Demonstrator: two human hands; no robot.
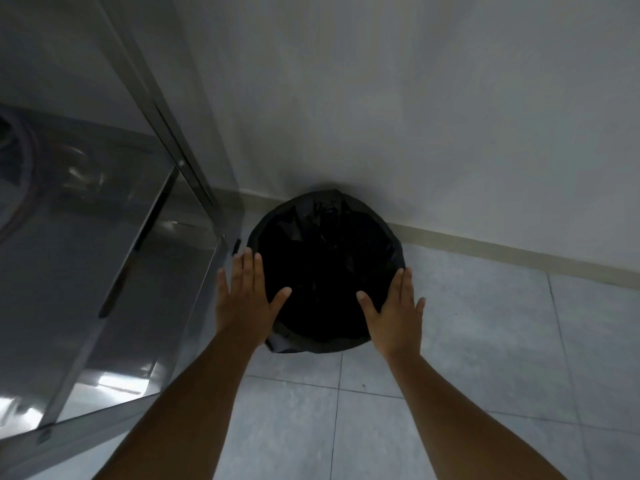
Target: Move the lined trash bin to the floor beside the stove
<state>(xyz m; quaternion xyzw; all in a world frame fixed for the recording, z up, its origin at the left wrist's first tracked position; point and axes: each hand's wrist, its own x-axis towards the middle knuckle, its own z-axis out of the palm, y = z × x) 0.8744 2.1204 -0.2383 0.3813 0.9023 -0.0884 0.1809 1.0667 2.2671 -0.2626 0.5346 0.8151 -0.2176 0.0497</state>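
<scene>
A round trash bin (pixel 325 265) lined with a black bag stands on the grey tiled floor, its far side against the white wall. The stainless steel stove unit (pixel 104 244) rises just to its left. My left hand (pixel 244 299) lies flat over the bin's left rim with fingers spread and straight. On the right rim my right hand (pixel 394 313) is held the same way, fingers apart. Neither hand curls around the rim. The bin's body below the rim is hidden by the bag and my hands.
A pale skirting strip (pixel 502 251) runs along the base of the wall behind the bin. Grey floor tiles (pixel 467 341) stretch to the right and towards me. The stove's metal side panel and frame leg (pixel 194 168) stand close to the bin's left side.
</scene>
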